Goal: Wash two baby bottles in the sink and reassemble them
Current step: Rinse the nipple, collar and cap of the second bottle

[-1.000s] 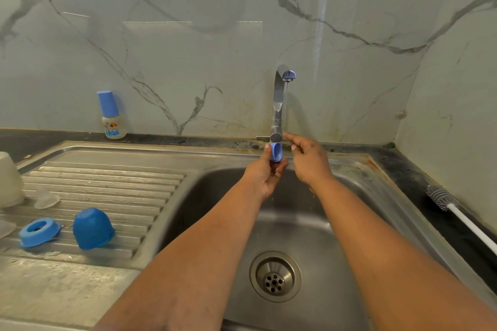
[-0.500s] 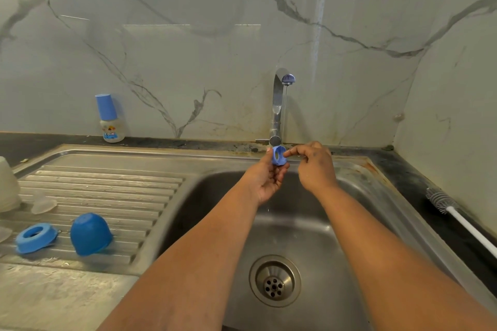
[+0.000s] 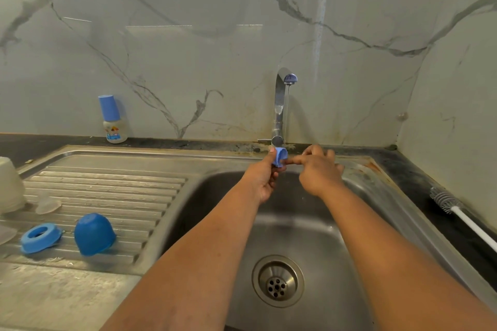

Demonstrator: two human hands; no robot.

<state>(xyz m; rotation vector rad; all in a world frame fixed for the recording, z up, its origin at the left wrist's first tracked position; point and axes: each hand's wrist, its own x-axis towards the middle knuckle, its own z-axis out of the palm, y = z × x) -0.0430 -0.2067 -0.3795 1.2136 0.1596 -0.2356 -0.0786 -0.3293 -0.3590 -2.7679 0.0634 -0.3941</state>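
Left hand point(image 3: 262, 179) pinches small blue cap point(image 3: 279, 156) under tap point(image 3: 282, 105) stream | right hand point(image 3: 317, 169), earlier beside it, now pokes forefinger into cap | rinsing inside; reassembly pending

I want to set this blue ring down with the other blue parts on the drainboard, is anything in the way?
Nothing visible blocks it. The left hand holds the small blue ring under the tap; the ribbed drainboard between it and the blue dome cap is bare.
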